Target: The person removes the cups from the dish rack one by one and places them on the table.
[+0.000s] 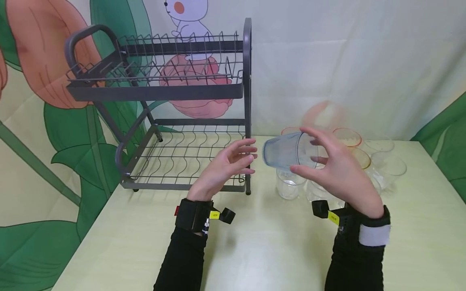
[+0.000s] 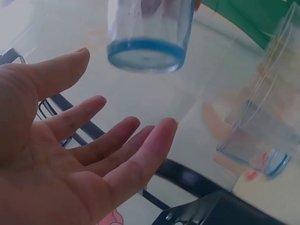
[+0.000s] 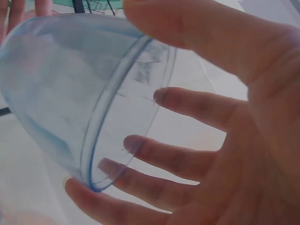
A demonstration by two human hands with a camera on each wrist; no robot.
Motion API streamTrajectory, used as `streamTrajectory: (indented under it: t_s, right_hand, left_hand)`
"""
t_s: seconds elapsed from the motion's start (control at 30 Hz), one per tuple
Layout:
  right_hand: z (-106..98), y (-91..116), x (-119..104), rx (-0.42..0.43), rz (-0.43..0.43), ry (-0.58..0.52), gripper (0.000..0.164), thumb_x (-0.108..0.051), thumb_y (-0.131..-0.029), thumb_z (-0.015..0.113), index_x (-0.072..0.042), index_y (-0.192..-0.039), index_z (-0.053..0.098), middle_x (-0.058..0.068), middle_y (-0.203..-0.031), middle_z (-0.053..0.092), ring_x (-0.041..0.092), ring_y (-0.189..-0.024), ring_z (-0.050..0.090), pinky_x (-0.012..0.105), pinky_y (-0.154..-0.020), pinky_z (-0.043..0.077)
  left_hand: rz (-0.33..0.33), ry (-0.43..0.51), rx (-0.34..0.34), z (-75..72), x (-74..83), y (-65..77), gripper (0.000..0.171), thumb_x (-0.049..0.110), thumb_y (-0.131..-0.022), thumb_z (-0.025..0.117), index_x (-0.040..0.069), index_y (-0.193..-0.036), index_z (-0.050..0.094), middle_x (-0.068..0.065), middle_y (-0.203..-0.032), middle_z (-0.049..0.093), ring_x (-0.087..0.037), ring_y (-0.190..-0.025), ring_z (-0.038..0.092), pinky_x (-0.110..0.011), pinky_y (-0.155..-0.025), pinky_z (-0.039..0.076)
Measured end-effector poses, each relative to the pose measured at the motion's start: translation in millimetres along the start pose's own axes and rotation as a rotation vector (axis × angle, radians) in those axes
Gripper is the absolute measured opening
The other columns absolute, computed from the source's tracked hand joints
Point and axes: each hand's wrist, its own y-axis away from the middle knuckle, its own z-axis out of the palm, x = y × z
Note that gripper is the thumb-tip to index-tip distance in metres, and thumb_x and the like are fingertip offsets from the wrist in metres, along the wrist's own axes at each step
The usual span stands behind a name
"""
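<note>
A clear bluish cup (image 1: 282, 151) lies sideways in the air, its base toward the left. My right hand (image 1: 338, 173) grips it around the rim end, thumb on one side and fingers on the other, as the right wrist view shows close up. My left hand (image 1: 227, 167) holds nothing; its fingers are spread and slightly bent, palm toward the cup. In the left wrist view a gap shows between those fingers and the cup's blue base (image 2: 146, 56).
A dark two-tier dish rack (image 1: 156, 93) stands at the back left, bare wire on both tiers. Several clear cups are grouped behind and below my right hand, among them a plain glass (image 1: 289, 188) and one with a red rim (image 1: 360, 141). A printed curtain (image 1: 298, 60) hangs behind the table.
</note>
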Motion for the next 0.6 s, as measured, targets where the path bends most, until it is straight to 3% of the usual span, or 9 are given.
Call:
streamTrajectory:
  t_s: [0.23,0.37,0.6]
  right_hand:
    - [-17.0,9.2,-0.6,0.003,0.019,0.076,0.077,-0.023,-0.08,0.083,-0.015,-0.146,0.044,0.01,-0.139,0.045,0.033,-0.121,0.046,0.045,-0.087,0.054]
    - [-25.9,13.3,2.5,-0.013,0.071,0.124,0.077,-0.027,-0.081,0.083,-0.016,-0.146,0.043,0.013,-0.14,0.043,0.035,-0.121,0.047,0.05,-0.088,0.053]
    - [-49.7,16.0,3.7,-0.028,0.153,0.229,0.078,-0.032,-0.082,0.081,-0.017,-0.147,0.04,0.016,-0.143,0.04,0.04,-0.12,0.048,0.056,-0.089,0.051]
  left_hand:
    - [-0.021,-0.191,0.014,-9.5,5.8,6.3,0.049,0.023,-0.095,0.067,0.022,-0.141,0.049,-0.007,-0.134,0.053,-0.024,-0.115,0.058,-0.044,-0.094,0.052]
    - [-0.044,-0.278,0.024,-14.7,8.9,9.7,0.053,0.027,-0.095,0.067,0.021,-0.143,0.048,-0.009,-0.136,0.053,-0.025,-0.113,0.06,-0.039,-0.093,0.052]
    - [-0.056,-0.37,0.039,-23.6,20.1,11.9,0.056,0.03,-0.094,0.067,0.021,-0.145,0.046,-0.004,-0.138,0.051,-0.017,-0.119,0.054,-0.036,-0.096,0.05]
